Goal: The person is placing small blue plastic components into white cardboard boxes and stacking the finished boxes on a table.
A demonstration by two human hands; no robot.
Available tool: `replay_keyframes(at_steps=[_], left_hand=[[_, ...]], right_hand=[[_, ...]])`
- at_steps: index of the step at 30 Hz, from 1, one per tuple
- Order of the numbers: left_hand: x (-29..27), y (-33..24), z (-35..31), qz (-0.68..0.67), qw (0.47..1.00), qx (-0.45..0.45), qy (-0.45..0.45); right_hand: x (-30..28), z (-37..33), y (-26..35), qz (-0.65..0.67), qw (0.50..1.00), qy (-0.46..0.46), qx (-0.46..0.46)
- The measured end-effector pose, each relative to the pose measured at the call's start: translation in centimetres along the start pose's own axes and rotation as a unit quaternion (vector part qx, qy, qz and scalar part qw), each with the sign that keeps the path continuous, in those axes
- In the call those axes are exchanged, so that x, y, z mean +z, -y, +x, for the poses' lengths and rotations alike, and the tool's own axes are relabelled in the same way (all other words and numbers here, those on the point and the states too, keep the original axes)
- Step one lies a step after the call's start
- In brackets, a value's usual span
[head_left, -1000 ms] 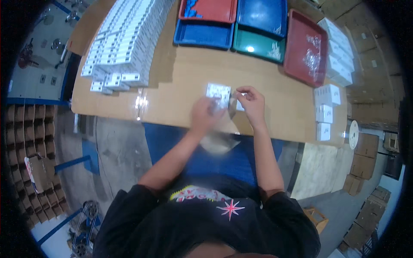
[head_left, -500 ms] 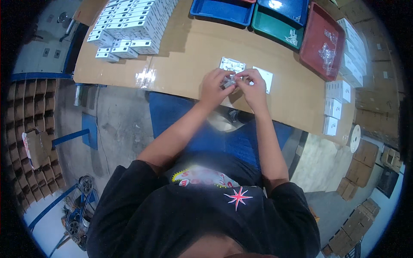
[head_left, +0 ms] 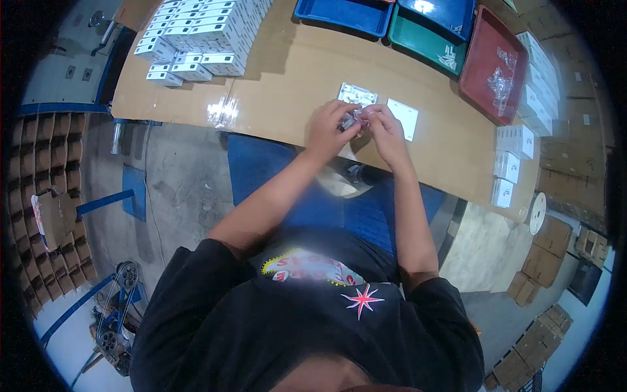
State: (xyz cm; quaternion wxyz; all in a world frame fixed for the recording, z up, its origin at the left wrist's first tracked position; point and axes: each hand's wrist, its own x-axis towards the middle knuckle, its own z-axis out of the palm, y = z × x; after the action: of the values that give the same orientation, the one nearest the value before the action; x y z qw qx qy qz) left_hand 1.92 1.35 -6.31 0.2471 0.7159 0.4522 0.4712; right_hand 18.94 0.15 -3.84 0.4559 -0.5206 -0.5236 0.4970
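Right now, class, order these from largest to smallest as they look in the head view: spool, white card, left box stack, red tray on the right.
1. Left box stack, cut off above
2. Red tray
3. White card
4. Spool

Beyond the fingers, two blue rectangular plastic trays and one green tray are counted; just right, one white rectangular piece; far right, one round white reel.

Lettered shirt, marked white boxes (print unreadable)
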Motion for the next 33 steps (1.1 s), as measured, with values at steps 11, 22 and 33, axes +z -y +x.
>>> replay_keyframes(at_steps=[11,22,33], left_hand=[[0.1,-0.8,0.6,-0.009,1.0,-0.029,-0.001],[0.5,-0.3,0.0,0.057,0.998,0.007,0.008],[0.5,-0.3,0.1,0.082,0.997,0.003,0.015]], right_hand=[[-7.2,7.0,0.4,-0.077,0.985,-0.149,-0.042],[-22.0,28.1,4.3,-0.418,0.851,-0.306,-0.084],[-22.9,31.4,3.3,-0.572,0.771,-0.279,0.024]])
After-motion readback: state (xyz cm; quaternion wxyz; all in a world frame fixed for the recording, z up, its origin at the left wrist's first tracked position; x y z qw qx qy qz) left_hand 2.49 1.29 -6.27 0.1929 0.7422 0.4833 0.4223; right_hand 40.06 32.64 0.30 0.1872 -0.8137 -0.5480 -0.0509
